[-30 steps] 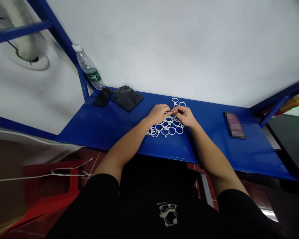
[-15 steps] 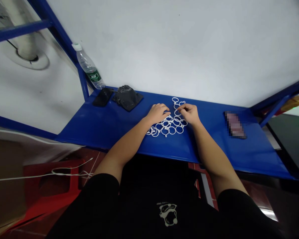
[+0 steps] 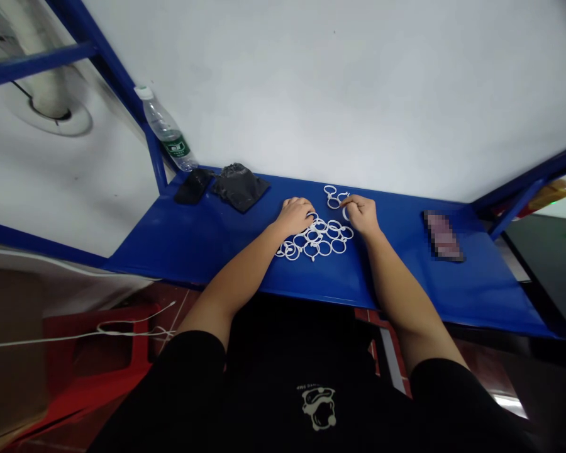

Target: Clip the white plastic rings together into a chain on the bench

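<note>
On the blue tabletop (image 3: pixel 245 242) lies a loose cluster of white plastic rings (image 3: pixel 324 247), some overlapping, with small knobs on them. My left hand (image 3: pixel 295 215) rests at the cluster's upper left edge, fingers bent and thumb apart from the index finger. A ring shows by its fingertips; a firm grip on it is not visible. My right hand (image 3: pixel 361 212) is closed in a pinch on one white ring (image 3: pixel 345 213), partly hidden by the fingers, just above the cluster. Beyond it a small group of white rings (image 3: pixel 333 202) lies apart, towards the wall.
At the back left stand a plastic water bottle (image 3: pixel 168 133), a black phone-like slab (image 3: pixel 193 186) and a dark drawstring pouch (image 3: pixel 240 187). A blurred-out pinkish rectangular object (image 3: pixel 443 236) lies on the right. The white wall (image 3: pixel 339 94) bounds the table behind.
My right hand now holds a ring a little to the right, apart from the far group and the cluster. My left hand has drawn slightly left, its fingers more bent.
</note>
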The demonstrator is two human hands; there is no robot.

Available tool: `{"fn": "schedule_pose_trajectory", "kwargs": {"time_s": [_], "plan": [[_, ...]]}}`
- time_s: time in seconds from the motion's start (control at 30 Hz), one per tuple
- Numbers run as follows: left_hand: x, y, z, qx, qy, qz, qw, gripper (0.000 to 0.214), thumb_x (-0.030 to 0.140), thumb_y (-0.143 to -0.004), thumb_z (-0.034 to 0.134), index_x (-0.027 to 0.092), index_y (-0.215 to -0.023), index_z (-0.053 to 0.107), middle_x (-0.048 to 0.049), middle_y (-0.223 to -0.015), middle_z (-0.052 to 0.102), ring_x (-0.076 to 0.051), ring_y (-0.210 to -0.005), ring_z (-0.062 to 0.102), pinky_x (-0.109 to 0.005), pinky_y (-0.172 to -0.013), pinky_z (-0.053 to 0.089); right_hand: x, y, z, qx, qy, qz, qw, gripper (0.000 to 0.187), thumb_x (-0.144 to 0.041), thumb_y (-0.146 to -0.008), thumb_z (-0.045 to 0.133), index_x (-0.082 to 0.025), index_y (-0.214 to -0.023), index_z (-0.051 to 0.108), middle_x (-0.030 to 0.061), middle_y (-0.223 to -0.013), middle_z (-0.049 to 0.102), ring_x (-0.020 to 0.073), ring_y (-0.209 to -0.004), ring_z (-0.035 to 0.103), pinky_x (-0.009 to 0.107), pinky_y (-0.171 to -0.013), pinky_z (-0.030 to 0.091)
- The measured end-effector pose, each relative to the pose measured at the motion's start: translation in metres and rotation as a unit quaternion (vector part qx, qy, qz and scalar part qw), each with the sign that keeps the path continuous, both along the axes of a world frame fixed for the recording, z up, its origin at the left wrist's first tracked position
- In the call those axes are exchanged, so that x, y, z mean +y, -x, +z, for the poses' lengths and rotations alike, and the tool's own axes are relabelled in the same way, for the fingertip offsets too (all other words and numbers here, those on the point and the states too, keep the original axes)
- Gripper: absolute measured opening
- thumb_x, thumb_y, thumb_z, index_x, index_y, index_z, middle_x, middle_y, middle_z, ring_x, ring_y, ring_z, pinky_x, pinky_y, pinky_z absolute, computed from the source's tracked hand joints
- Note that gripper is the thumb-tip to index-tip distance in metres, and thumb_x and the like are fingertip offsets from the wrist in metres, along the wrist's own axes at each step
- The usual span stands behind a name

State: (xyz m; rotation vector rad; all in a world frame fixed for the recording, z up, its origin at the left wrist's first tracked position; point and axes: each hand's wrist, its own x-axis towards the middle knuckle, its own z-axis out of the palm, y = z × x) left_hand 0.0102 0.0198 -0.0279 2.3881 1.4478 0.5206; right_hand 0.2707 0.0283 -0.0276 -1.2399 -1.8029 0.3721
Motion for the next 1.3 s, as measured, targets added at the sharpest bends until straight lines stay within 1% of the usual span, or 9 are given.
{"fn": "schedule_pose_trajectory", "kwargs": {"time_s": [0.17,0.27,0.37,0.47,0.6,0.67,0.8,1.07,1.3], "plan": [[-0.001,-0.001,0.006,-0.040,-0.018,0.022,0.999,0.016,0.024,-0.108,0.063,0.026,-0.107,0.080,-0.0050,-0.128,0.080,-0.030,-0.127,0.067,-0.052,-0.120,0.042,0.007,-0.001,-0.012,0.001,-0.012,-0.041,0.999,0.042,-0.033,-0.099,0.056,-0.019,-0.128,0.083,0.0080,-0.096,0.085,0.0240,-0.078,0.075,0.041,-0.083,0.063],[-0.001,-0.002,0.009,-0.061,-0.025,0.035,0.997,0.016,0.029,-0.109,0.065,0.025,-0.101,0.078,-0.0050,-0.123,0.080,-0.029,-0.122,0.068,-0.051,-0.119,0.043,0.013,-0.005,-0.018,-0.003,-0.002,-0.067,0.998,0.046,-0.041,-0.101,0.062,-0.018,-0.138,0.079,0.0108,-0.108,0.086,0.0231,-0.072,0.072,0.044,-0.083,0.064],[-0.001,-0.002,0.010,-0.078,-0.040,0.040,0.995,0.019,0.031,-0.110,0.065,0.024,-0.097,0.076,-0.0053,-0.118,0.080,-0.028,-0.118,0.068,-0.051,-0.118,0.043,0.016,-0.008,-0.018,-0.024,-0.013,-0.095,0.995,0.042,-0.042,-0.098,0.067,-0.020,-0.131,0.082,0.0142,-0.125,0.083,0.0215,-0.069,0.070,0.048,-0.085,0.064],[-0.001,-0.002,0.009,-0.088,-0.058,0.047,0.993,0.022,0.032,-0.111,0.064,0.024,-0.092,0.073,-0.0053,-0.112,0.080,-0.027,-0.114,0.068,-0.050,-0.118,0.043,0.010,-0.003,-0.011,-0.025,-0.022,-0.092,0.995,0.037,-0.045,-0.099,0.068,-0.020,-0.120,0.085,0.0138,-0.122,0.083,0.0224,-0.071,0.071,0.047,-0.084,0.064],[-0.002,-0.002,0.009,-0.088,-0.080,0.062,0.991,0.025,0.032,-0.112,0.062,0.023,-0.089,0.068,-0.0056,-0.106,0.079,-0.027,-0.109,0.069,-0.048,-0.114,0.044,-0.008,0.017,0.002,-0.024,-0.002,0.015,1.000,0.043,-0.057,-0.105,0.064,-0.022,-0.118,0.084,0.0095,-0.104,0.085,0.0251,-0.082,0.075,0.042,-0.082,0.061],[-0.001,-0.002,0.008,-0.090,-0.089,0.064,0.990,0.025,0.032,-0.112,0.060,0.023,-0.090,0.066,-0.0056,-0.104,0.078,-0.027,-0.108,0.069,-0.047,-0.112,0.045,-0.016,0.028,0.006,-0.053,0.015,0.075,0.996,0.047,-0.062,-0.106,0.063,-0.022,-0.119,0.084,0.0078,-0.098,0.085,0.0236,-0.079,0.073,0.039,-0.078,0.058],[-0.001,-0.001,0.007,-0.100,-0.104,0.043,0.989,0.023,0.031,-0.113,0.058,0.024,-0.093,0.065,-0.0049,-0.102,0.078,-0.026,-0.107,0.069,-0.045,-0.110,0.045,-0.021,0.038,0.007,-0.083,0.035,0.108,0.990,0.045,-0.060,-0.108,0.058,-0.021,-0.108,0.080,0.0051,-0.082,0.079,0.0213,-0.071,0.068,0.036,-0.072,0.051],[-0.003,-0.004,0.006,-0.073,-0.082,-0.014,0.994,0.020,0.032,-0.112,0.062,0.024,-0.096,0.071,-0.0050,-0.112,0.080,-0.026,-0.113,0.068,-0.045,-0.112,0.044,-0.018,0.031,0.004,-0.013,0.059,0.115,0.992,0.030,-0.047,-0.106,0.057,-0.023,-0.106,0.074,0.0049,-0.092,0.081,0.0223,-0.076,0.071,0.036,-0.074,0.054],[-0.004,-0.003,0.009,-0.053,-0.055,-0.011,0.997,0.025,0.033,-0.114,0.057,0.024,-0.101,0.076,-0.0065,-0.115,0.080,-0.027,-0.115,0.068,-0.046,-0.113,0.044,-0.018,0.036,0.004,0.086,0.136,0.132,0.978,0.042,-0.065,-0.101,0.064,-0.025,-0.105,0.073,0.0043,-0.096,0.083,0.0170,-0.062,0.066,0.033,-0.063,0.056]]}}
